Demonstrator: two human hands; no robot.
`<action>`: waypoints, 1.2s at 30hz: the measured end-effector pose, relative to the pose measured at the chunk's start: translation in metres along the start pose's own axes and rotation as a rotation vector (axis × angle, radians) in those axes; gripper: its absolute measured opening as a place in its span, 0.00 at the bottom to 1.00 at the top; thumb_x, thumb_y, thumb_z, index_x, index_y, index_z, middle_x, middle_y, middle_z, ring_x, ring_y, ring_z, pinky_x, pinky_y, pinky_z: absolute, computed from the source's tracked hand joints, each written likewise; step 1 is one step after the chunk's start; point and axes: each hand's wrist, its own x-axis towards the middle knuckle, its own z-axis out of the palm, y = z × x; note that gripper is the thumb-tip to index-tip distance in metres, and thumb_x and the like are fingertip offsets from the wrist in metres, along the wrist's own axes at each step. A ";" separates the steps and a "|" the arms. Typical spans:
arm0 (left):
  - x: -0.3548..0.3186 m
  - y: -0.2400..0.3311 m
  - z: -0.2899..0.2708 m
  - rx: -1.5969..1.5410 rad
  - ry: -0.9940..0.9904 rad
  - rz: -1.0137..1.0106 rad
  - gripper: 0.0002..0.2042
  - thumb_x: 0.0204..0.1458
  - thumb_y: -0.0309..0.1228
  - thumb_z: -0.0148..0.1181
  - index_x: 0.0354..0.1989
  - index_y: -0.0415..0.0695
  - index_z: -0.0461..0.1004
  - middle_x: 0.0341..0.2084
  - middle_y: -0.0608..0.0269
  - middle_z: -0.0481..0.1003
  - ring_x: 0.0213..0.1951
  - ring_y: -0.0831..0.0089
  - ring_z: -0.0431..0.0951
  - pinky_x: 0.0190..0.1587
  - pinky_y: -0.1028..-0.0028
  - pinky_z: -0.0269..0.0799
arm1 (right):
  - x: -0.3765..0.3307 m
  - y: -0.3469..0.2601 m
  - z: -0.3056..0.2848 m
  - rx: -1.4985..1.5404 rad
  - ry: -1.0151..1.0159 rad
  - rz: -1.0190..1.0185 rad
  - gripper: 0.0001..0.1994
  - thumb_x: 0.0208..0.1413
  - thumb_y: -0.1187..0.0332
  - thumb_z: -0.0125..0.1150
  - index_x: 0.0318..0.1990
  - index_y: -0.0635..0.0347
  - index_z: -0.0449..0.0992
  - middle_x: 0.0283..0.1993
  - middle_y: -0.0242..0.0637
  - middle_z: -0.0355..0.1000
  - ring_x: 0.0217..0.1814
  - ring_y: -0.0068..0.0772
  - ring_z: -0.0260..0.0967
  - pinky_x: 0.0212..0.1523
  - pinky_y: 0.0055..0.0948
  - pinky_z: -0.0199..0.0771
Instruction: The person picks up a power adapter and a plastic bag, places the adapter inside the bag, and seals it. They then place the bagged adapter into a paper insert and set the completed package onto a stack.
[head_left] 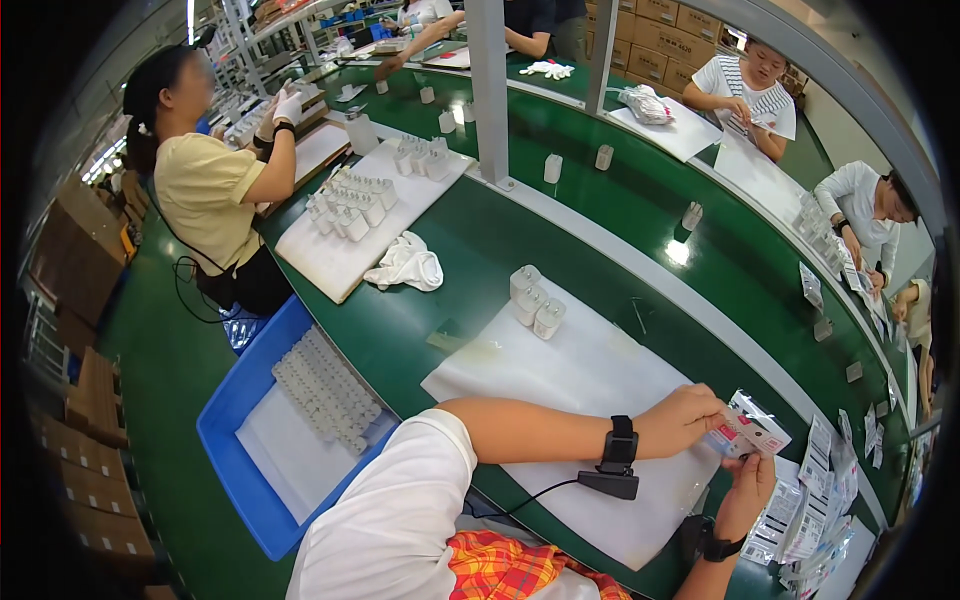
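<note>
My left hand [682, 420] pinches the left edge of a small glossy packet [755, 428] with pink, white and silver print. From below, my right hand [748, 495] grips the same packet, fingers closed at its lower edge. Whether the packet's mouth is parted, and what it contains, I cannot make out. Under my hands lies a white mat [590, 400] on the green table. Several small white block-shaped pieces [537, 302] with metal-looking tops stand at the mat's far end. To the right of my right hand is a heap of similar flat packets [815, 490].
A blue bin [245, 480] at left holds rows of whitish pieces [325, 390]. A white board [320, 250] with more blocks and a crumpled white glove [407, 263] are farther off. A metal post [490, 100] rises beside the green conveyor [620, 200]. Co-workers sit around.
</note>
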 end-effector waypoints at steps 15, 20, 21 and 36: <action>-0.019 -0.011 -0.006 0.764 -0.487 0.281 0.06 0.49 0.27 0.58 0.34 0.49 0.77 0.37 0.67 0.71 0.45 0.64 0.69 0.45 0.64 0.61 | -0.030 -0.051 0.039 -0.984 -0.525 -0.356 0.08 0.48 0.77 0.59 0.37 0.66 0.80 0.38 0.48 0.75 0.40 0.50 0.71 0.43 0.40 0.70; -0.017 -0.016 -0.006 0.671 -0.464 0.300 0.08 0.47 0.28 0.60 0.37 0.49 0.76 0.39 0.66 0.70 0.45 0.63 0.68 0.44 0.63 0.62 | -0.034 -0.027 0.047 -1.002 -0.385 -0.406 0.05 0.45 0.78 0.62 0.32 0.68 0.77 0.32 0.47 0.71 0.36 0.49 0.70 0.38 0.40 0.69; -0.017 -0.015 -0.005 0.681 -0.461 0.309 0.08 0.47 0.28 0.60 0.37 0.49 0.76 0.39 0.65 0.70 0.45 0.62 0.68 0.44 0.63 0.62 | -0.033 -0.025 0.047 -1.002 -0.388 -0.404 0.05 0.45 0.78 0.62 0.32 0.68 0.77 0.32 0.47 0.71 0.36 0.49 0.70 0.38 0.40 0.69; -0.030 -0.014 -0.004 0.722 -0.343 0.309 0.10 0.46 0.28 0.59 0.40 0.49 0.74 0.41 0.65 0.69 0.43 0.61 0.69 0.44 0.63 0.64 | -0.032 -0.023 0.055 -0.954 -0.462 -0.381 0.02 0.49 0.80 0.54 0.31 0.67 0.69 0.32 0.50 0.68 0.35 0.56 0.67 0.36 0.44 0.67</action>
